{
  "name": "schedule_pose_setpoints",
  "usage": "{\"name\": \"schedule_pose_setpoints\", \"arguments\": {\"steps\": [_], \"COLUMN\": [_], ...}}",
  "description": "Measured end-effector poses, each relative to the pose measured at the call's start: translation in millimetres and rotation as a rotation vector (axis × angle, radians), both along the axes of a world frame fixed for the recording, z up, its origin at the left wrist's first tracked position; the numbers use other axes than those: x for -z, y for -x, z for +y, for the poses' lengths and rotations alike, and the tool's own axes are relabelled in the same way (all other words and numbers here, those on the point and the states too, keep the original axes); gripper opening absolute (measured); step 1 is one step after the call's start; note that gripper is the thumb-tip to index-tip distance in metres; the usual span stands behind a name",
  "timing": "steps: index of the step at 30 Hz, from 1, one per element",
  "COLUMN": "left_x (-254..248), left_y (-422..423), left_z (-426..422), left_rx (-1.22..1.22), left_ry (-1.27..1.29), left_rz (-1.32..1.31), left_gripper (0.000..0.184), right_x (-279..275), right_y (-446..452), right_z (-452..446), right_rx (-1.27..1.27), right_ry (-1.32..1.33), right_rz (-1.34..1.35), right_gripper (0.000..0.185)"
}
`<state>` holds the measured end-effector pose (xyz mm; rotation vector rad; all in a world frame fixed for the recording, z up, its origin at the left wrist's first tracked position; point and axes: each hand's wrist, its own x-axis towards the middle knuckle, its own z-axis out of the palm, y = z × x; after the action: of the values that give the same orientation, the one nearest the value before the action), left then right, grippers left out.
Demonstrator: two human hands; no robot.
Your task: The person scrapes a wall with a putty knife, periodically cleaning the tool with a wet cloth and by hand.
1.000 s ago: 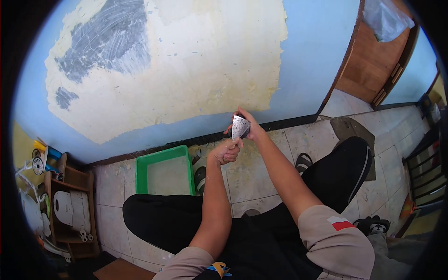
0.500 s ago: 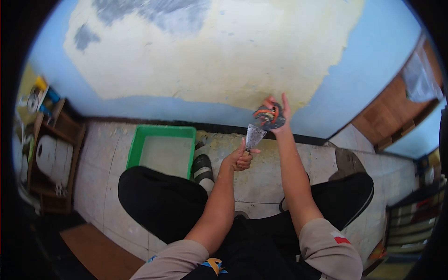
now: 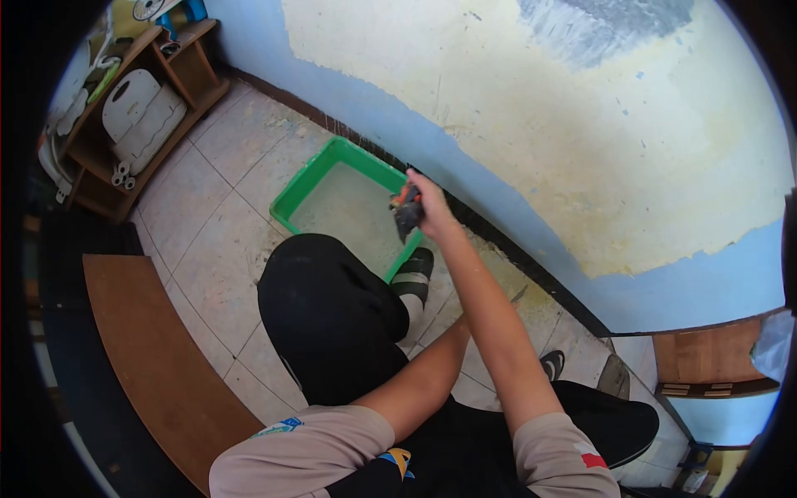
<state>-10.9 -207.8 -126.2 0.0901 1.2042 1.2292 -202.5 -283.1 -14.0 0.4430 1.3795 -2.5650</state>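
Note:
My right hand (image 3: 432, 203) is closed around a crumpled dark rag (image 3: 408, 214) with orange patches, held over the right side of a green tub (image 3: 286, 199). Whitish, cloudy liquid fills the tub's bottom. My arms cross, and my left hand (image 3: 508, 307) is mostly hidden behind the right forearm. Past that forearm pokes the blade of a putty knife (image 3: 520, 294), held by the left hand; its handle is out of sight. The wall (image 3: 540, 158) in front of me has a large scraped, cream-coloured area edged with blue paint.
My bent knee (image 3: 332, 307) and sandalled foot (image 3: 413, 274) are close beside the tub. A wooden shelf (image 3: 195, 70) stands at the upper left, and a curved brown board (image 3: 158, 357) lies at the left. Scraped residue (image 3: 540, 303) marks the tiles along the wall base.
My right hand has moved left with the rag, from near the wall to over the tub. My left hand has slipped behind the right forearm. The view has turned left.

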Motion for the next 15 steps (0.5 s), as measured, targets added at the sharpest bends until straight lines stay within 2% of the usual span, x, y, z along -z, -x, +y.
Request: {"name": "schedule_pose_setpoints", "arguments": {"steps": [3,4,6,7,8,9,11,12,13,15], "left_x": [6.1,13.3,25.6,16.9,11.8,28.8,56.6,47.4,28.7,20.5], "left_y": [-1.9,-0.8,-2.0,0.5,0.1,-3.5,-9.0,-9.7,-6.5,5.6], "left_z": [2.8,6.1,6.5,-0.2,-2.2,4.2,12.4,10.2,4.0,3.7], "left_rx": [0.012,-0.028,-0.057,-0.085,-0.113,-0.103,-0.185,-0.173,-0.168,-0.148], "left_ry": [-0.008,-0.035,-0.058,-0.108,-0.160,-0.159,-0.288,-0.286,-0.189,-0.094], "left_rz": [0.044,0.074,0.096,0.069,0.040,0.033,0.147,0.142,0.073,0.005], "left_gripper": [0.072,0.072,0.071,0.070,0.069,0.069,0.063,0.063,0.062,0.061], "right_x": [67.8,71.5,81.4,85.9,90.0,93.7,109.4,116.4,103.6,49.3], "right_y": [15.9,15.5,7.1,4.4,1.5,-0.8,-3.7,-5.0,-13.9,-41.7], "right_z": [-32.2,-40.9,-48.7,-47.4,-44.2,-40.5,-29.0,-20.9,-12.8,6.6], "right_rx": [-0.120,-0.119,-0.270,-0.261,-0.389,-0.519,-0.558,-0.604,-0.592,-0.493], "right_ry": [-0.131,-0.122,-0.554,-0.548,-0.634,-0.716,-0.780,-0.850,-0.848,-1.250], "right_rz": [0.004,-0.001,-0.102,-0.111,-0.052,0.008,0.070,0.143,0.135,0.446], "right_gripper": [0.032,0.032,0.035,0.035,0.040,0.047,0.048,0.049,0.049,0.043]}}
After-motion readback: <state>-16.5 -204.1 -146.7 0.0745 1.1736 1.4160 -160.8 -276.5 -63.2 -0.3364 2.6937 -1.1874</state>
